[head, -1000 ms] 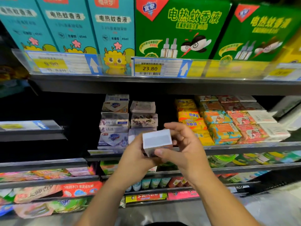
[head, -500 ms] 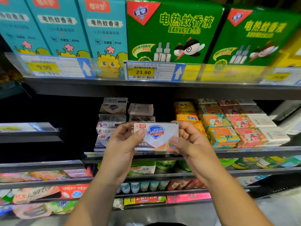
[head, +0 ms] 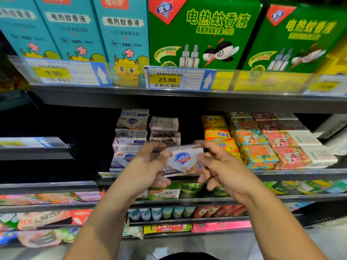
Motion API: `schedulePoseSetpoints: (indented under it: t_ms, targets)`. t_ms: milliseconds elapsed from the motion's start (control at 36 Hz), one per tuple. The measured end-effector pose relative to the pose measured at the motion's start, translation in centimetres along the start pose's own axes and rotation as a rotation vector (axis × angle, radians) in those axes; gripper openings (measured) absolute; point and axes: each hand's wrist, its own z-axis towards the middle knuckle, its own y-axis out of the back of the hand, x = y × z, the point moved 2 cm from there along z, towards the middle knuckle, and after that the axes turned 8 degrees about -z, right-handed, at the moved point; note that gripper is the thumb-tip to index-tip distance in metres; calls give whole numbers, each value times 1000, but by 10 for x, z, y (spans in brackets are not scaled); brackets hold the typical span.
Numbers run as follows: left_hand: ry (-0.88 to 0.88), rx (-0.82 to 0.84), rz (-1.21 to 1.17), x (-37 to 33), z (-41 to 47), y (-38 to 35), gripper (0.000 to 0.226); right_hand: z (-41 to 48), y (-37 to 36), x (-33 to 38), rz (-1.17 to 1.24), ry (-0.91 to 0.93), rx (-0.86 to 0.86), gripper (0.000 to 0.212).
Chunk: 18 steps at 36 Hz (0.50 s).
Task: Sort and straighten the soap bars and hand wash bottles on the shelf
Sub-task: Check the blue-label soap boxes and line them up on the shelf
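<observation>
Holding 1 Safeguard soap box point(head: 185, 160) in mid-air, just in front of the soap shelf point(head: 293, 173), about level with its front lip. Pinching it at both short ends: left hand point(head: 148, 166) with thumb on the printed face and fingers behind, right hand point(head: 223, 169) mirrored, thumb at the right edge and upper fingers over the top. Lower fingers of both curled loose, gripping nothing.

Presenting logo face to camera, slightly tilted. Probably to check the variant and get the print facing out before shelving.

Likely destination: either the Safeguard stack point(head: 129, 141) just left, with the same shield logo, or the grey column point(head: 164, 132) directly behind, partly hidden by the box. Can't tell which from here.

Well clear of the yellow sulphur bars point(head: 218, 135) and orange packs point(head: 257, 154) on the right, already in tidy rows.

Next, as a guess: level the box, slide it in flat, logo out, flush with the lip. Risk: nudging the 2 columns behind out of line.
</observation>
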Motion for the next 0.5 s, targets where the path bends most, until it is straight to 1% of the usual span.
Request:
schedulePoseSetpoints:
  t_ms: [56,111,167,222,278,306,333,417,472,500]
  targets:
    - [-36,29,-116,-2,-1,-3,23,2,-1,8,71,32,20,28]
    - [-98,24,-214,-2,-1,-7,23,4,-2,16,132,66,20,20]
    - [-153,-22,-304,-1,2,-12,14,7,-2,20,160,105,-3,25]
    - [-241,-65,-274,1,8,-16,1,10,-1,22,86,164,-46,23]
    - [-321,-60,-226,3,15,-20,12,13,3,20,-68,217,-92,18]
    - [-346,-43,-218,2,16,-22,16,16,5,18,-102,234,-92,19]
    - [-367,-20,-209,2,18,-23,20,17,8,17,-106,239,-81,21]
    - [-401,70,-130,1,23,-24,29,16,19,19,-136,276,-74,43]
    - [-406,106,-50,4,31,-22,25,16,30,17,-185,295,-105,51]
    - [-416,95,26,7,36,-20,21,17,36,16,-231,294,-132,52]
